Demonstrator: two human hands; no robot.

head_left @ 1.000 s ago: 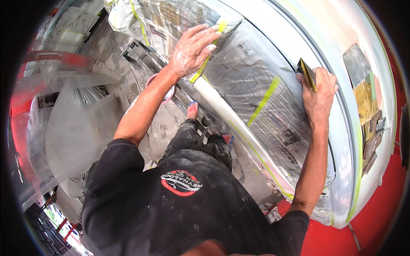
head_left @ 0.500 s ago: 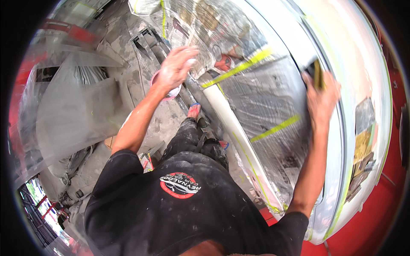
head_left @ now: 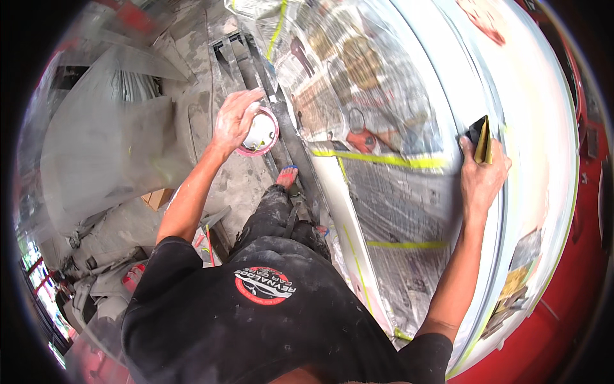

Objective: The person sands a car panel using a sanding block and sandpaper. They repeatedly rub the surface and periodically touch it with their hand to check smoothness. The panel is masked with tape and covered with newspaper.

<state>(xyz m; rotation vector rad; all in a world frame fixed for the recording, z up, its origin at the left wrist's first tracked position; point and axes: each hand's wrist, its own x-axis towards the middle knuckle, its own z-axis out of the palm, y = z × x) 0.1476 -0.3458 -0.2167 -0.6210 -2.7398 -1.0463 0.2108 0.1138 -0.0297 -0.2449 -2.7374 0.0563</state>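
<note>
My right hand (head_left: 484, 179) grips a folded piece of sandpaper (head_left: 484, 142), black on one face and yellowish on the other. It is at the pale edge of the car body (head_left: 441, 70), next to windows masked with newspaper (head_left: 396, 198) under clear plastic. My left hand (head_left: 235, 120) is raised and empty, its fingers loosely bent and apart, with white residue on the skin. Below and beside it in view is a pink-rimmed bucket (head_left: 277, 128) with something white inside. Whether the hand touches the bucket, I cannot tell.
Yellow-green tape (head_left: 384, 158) crosses the masking. A dark metal rail (head_left: 281, 109) lies on the dusty floor beside my feet. Translucent plastic sheeting (head_left: 96, 147) covers something on the left. A cardboard box (head_left: 157, 198) lies nearby, and red flooring (head_left: 543, 333) shows at lower right.
The view has shifted. My left hand is farther left and a little lower, and more of the bucket shows. My right hand still holds the sandpaper, now lower in the picture along the car body.
</note>
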